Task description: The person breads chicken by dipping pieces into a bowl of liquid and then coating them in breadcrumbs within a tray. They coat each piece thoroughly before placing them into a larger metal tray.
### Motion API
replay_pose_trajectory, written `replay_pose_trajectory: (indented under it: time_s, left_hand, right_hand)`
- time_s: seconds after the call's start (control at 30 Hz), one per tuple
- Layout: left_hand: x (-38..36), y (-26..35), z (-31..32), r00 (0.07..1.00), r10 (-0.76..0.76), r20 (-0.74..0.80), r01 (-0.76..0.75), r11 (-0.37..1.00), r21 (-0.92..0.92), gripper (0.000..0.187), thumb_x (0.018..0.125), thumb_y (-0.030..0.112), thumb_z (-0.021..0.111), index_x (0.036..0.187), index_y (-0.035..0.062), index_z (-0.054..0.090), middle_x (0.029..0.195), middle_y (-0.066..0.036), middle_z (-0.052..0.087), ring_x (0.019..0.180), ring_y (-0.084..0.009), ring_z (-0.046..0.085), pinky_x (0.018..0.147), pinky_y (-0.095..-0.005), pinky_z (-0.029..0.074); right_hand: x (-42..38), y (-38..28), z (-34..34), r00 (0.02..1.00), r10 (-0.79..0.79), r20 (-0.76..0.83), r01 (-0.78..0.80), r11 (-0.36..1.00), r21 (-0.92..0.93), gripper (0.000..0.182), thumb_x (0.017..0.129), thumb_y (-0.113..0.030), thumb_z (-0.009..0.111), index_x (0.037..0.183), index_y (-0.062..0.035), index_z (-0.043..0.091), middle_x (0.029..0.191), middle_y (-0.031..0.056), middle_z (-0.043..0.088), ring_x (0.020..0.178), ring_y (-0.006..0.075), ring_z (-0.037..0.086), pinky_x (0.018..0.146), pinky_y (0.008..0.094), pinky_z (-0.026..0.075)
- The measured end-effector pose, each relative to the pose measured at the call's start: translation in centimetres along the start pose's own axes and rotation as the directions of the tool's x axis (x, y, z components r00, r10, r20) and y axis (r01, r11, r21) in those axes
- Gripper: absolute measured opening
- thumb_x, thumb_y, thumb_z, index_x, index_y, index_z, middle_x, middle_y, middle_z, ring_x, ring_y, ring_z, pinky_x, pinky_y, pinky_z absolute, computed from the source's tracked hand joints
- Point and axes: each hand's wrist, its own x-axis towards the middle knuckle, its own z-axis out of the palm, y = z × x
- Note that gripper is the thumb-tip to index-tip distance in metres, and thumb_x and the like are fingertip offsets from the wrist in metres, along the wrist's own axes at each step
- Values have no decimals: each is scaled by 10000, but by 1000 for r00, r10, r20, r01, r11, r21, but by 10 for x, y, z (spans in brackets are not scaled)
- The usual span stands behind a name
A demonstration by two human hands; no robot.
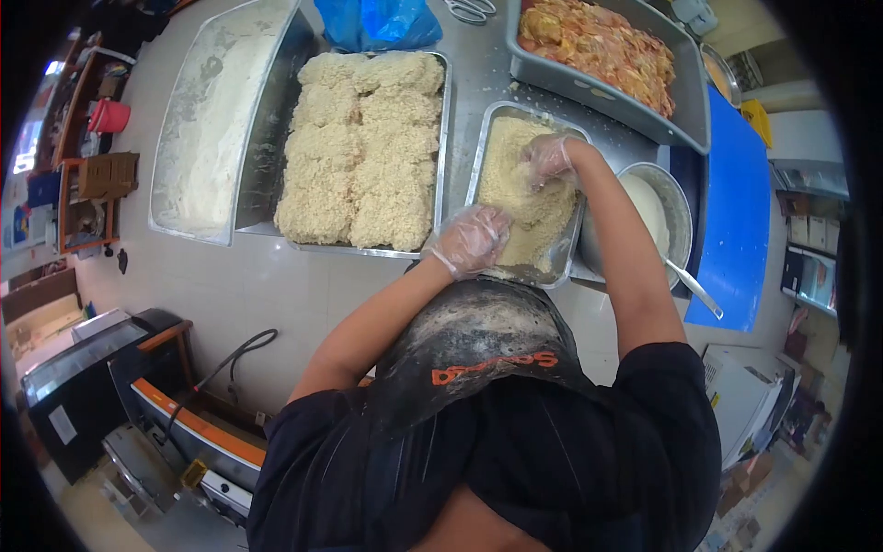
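A metal tray [480, 156] of pale breadcrumbs [524, 216] lies in front of me. My right hand [550, 158], in a clear plastic glove, is down in the crumbs at the upper right of the tray, its fingers curled into them. At the tray's near left side is my left hand [471, 241], gloved too. Its fingers bend inward over the crumbs, and what they hold, if anything, is hidden. Left of it, a larger tray [445, 138] bears rows of crumb-coated pieces [395, 156].
A deep pan of white flour [207, 120] stands far left. A grey tub [607, 99] of raw marinated meat [602, 51] is at the back right. Beside the crumb tray sits a pot of white batter [648, 207] with a ladle [694, 293]. Behind are a blue bag [377, 23] and scissors [471, 9].
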Motion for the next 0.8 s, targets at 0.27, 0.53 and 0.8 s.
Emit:
replay_pose_trajectory:
  time_s: [0.27,0.53,0.8]
  left_hand:
    - [0,13,-9,997,-74,-37,71,995,-72,283,858,162,617,1129,79,622,1112,-176,637,965,-360,630,853,-451,530]
    - [28,36,-22,944,-330,9,329,939,-98,324,872,221,650,1087,-17,604,1079,-259,620,1017,-384,630,870,-446,528]
    - [41,37,16,763,-489,423,578,809,-107,502,829,155,676,1213,-118,502,1123,-320,603,1058,-433,621,887,-436,528]
  right_hand:
    - [-90,-37,-20,925,-43,-377,36,999,-27,380,628,-130,782,976,-25,673,862,153,689,739,271,649,676,388,522]
    - [-131,-46,60,857,8,-515,-59,995,-82,350,797,-286,730,976,10,677,976,239,676,932,388,670,819,456,531]
    - [-38,-29,184,660,480,-577,-18,779,627,492,824,-380,703,1059,49,651,1036,289,674,960,407,669,842,441,529]
